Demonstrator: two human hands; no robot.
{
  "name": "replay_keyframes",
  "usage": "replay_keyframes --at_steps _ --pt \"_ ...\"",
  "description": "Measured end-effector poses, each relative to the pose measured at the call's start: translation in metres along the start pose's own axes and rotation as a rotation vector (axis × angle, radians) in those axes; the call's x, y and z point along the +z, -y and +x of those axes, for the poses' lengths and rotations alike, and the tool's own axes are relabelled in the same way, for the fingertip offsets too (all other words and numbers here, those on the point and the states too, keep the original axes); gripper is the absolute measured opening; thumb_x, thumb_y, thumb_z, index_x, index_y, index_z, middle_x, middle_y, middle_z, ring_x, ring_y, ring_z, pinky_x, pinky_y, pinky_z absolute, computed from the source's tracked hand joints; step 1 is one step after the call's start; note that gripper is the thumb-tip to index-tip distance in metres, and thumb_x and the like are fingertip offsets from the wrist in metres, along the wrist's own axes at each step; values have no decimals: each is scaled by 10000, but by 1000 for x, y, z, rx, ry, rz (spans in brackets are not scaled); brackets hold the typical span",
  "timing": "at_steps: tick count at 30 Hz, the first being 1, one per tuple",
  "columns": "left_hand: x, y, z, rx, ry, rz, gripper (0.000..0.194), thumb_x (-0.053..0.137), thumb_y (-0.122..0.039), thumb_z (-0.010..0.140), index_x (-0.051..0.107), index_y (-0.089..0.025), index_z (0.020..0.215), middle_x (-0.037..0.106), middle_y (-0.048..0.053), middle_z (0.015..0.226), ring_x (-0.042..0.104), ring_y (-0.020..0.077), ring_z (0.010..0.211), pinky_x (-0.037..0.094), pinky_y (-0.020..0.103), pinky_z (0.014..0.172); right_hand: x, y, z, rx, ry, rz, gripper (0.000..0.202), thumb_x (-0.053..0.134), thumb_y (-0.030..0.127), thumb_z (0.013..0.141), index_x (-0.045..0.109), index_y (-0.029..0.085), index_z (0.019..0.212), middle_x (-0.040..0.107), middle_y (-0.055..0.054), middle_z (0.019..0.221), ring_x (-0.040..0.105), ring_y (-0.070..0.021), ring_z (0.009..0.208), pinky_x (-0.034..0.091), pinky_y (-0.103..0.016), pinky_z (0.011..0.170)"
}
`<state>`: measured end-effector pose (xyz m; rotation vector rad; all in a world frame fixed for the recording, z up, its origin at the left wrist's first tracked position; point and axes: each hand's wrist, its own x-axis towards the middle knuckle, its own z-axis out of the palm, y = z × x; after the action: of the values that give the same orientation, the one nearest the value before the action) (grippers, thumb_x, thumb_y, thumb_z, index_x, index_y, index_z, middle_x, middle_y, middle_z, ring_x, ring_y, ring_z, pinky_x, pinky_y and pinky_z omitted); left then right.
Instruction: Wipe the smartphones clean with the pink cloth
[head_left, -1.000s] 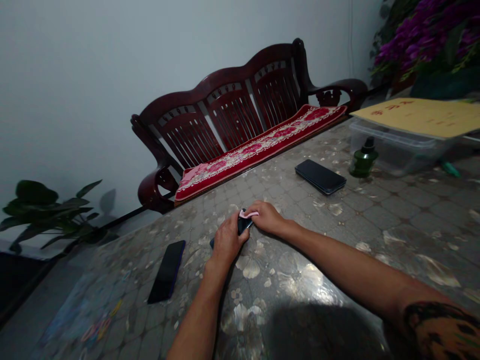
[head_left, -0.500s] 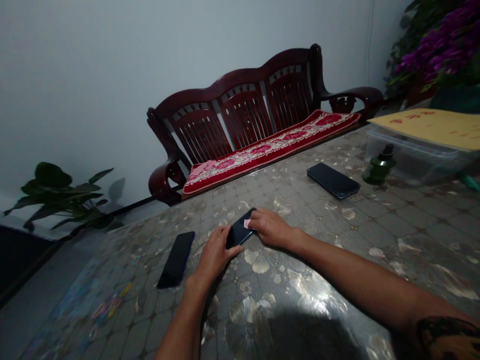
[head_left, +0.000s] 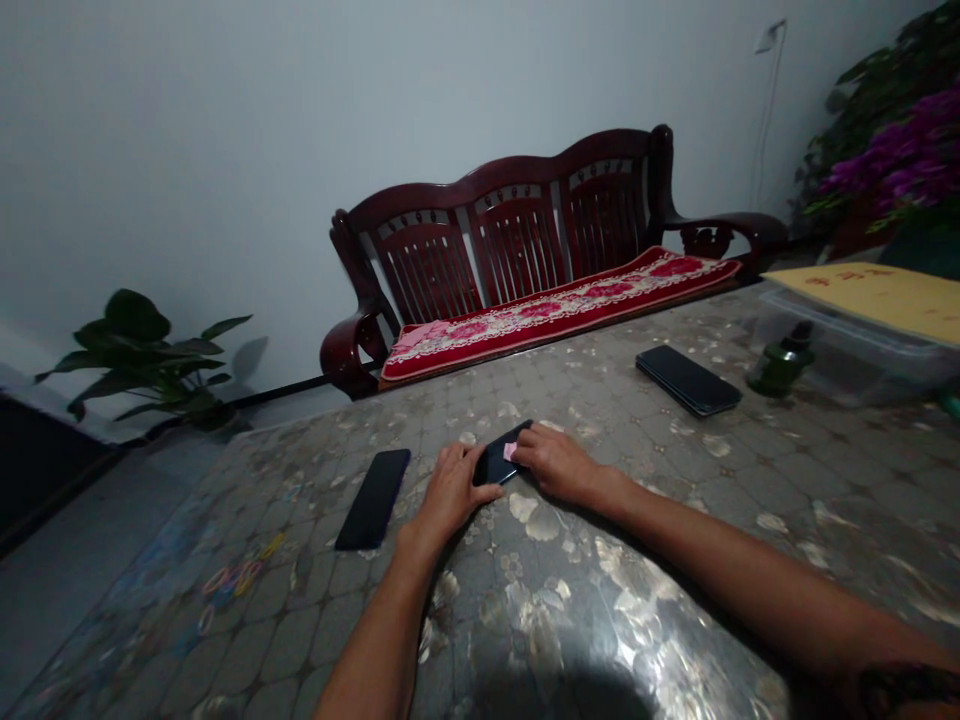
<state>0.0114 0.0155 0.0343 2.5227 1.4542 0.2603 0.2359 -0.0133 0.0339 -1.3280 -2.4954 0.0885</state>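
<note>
In the head view, the smartphone [head_left: 493, 466] lay flat on the patterned surface [head_left: 585, 580], between the two hands and slanted with its far end toward the right. The left hand [head_left: 448, 488] gripped the smartphone at its left end, fingers along the far edge and thumb along the near edge. The right hand [head_left: 553, 462] was closed, with a small pink cloth [head_left: 510, 452] pinched in the fingers and placed over the right part of the screen.

A second phone with a purple edge [head_left: 373, 500] lay dark side up to the left of the left hand, apart from it. Colored bands [head_left: 244, 575] lay nearer the left edge of the surface. To the right, well apart from the right hand, a dark phone stack [head_left: 688, 380] lay near a green bottle with a black top [head_left: 780, 368]. The bottle stood upright just beside a clear plastic box [head_left: 847, 355], which carried a yellow sheet [head_left: 874, 295]. Beyond the surface stood a wooden settee [head_left: 517, 235] with a red patterned seat cover [head_left: 562, 310].
</note>
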Motion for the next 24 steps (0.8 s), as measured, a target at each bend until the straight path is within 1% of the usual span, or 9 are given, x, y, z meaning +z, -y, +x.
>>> replay_keyframes --at_steps 3,8,11,13,16,18,19,22,24 --pt "0 0 -1 -35 -3 3 670 813 -378 791 588 -201 1396 604 116 1235 535 304 1176 418 389 1044 -4 1 4 -29 26 11 261 514 146 989 743 177 1109 685 -104 1025 560 -214 954 373 -293 796" --pt "-3 4 -2 -52 19 -22 681 814 -383 779 585 -263 1408 584 106 1263 524 314 1204 412 401 1051 -10 -16 5 181 5 3 264 534 118 965 773 189 1051 696 -108 998 574 -225 979 369 -290 787" --pt "-6 5 -3 -41 41 -62 694 828 -353 757 587 -269 1402 587 96 1256 527 300 1215 412 378 1062 -8 -10 6 244 -10 -20 264 541 106 952 777 187 1035 702 -116 1005 577 -233 993 369 -292 779" --pt "-8 5 -3 -44 40 -78 688 834 -334 744 596 -267 1385 596 93 1250 540 296 1205 420 371 1057 -6 2 7 219 -18 -18 262 532 120 961 778 181 1028 705 -118 993 582 -232 978 371 -295 779" --pt "-9 6 -3 -45 29 -90 668 842 -329 720 617 -254 1344 615 91 1238 557 300 1196 434 376 1045 -2 21 10 99 -18 23 250 538 142 966 780 176 1022 705 -114 982 582 -227 950 378 -297 778" --pt "-9 9 -2 -45 28 -95 687 852 -329 701 615 -227 1338 623 100 1242 560 310 1208 432 386 1050 -2 25 12 43 1 45 244 553 135 953 782 184 1021 706 -106 995 584 -223 947 380 -293 773" --pt "-9 10 -2 -43 30 -98 707 857 -325 692 607 -217 1345 624 104 1250 561 313 1215 430 390 1054 -2 25 12 45 14 46 246 557 129 947 783 188 1024 707 -102 1000 586 -223 951 381 -290 773" --pt "-9 16 -1 -18 49 -118 759 855 -287 687 573 -213 1388 620 110 1296 556 310 1241 425 385 1067 -7 17 13 154 39 16 270 543 108 942 781 183 1046 709 -107 1015 592 -227 983 387 -287 800" --pt "-10 18 -1 3 66 -135 791 852 -257 687 551 -204 1416 618 116 1316 551 306 1259 424 378 1074 -7 13 15 235 30 -5 276 531 101 943 777 172 1047 708 -120 1031 591 -230 1003 391 -289 826"
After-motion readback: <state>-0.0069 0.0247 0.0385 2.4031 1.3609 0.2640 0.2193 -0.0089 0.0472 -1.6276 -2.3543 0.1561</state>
